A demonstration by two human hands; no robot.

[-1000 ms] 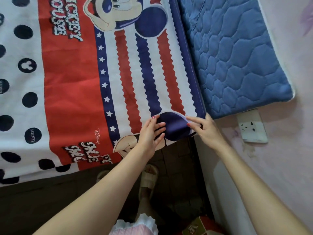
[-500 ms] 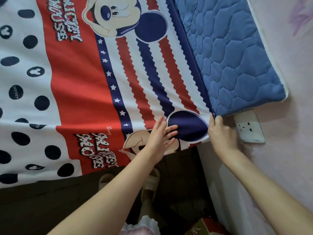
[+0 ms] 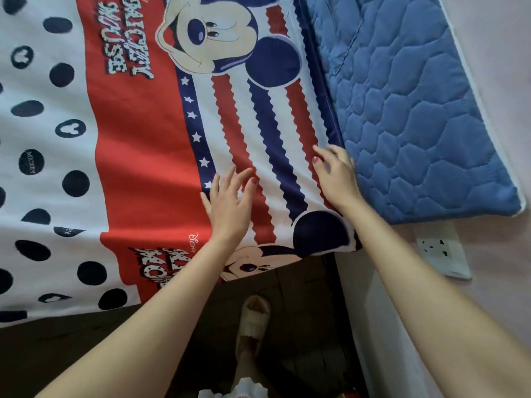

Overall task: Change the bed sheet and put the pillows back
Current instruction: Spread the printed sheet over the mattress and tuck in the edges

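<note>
Reading left to right: bed sheet [image 3: 138, 173] lies spread over the bed, white field with navy dots at left (one dot lettered "MICKEY"), then a red band printed "MICKEY MOUSE", seen upside down, with a small "Disney" mark near the lower edge. Left hand [image 3: 228, 206] lies flat on the red and white wavy stripes, fingers [image 3: 244, 176] straight and spread, holding nothing. Right hand [image 3: 334, 175] rests at the sheet's navy border, fingers loosely extended on the fabric, nothing gripped. Just beside it, blue quilted mattress pad [image 3: 416, 110] is uncovered. Wall socket [image 3: 442, 251] sits below the pad's corner.
</note>
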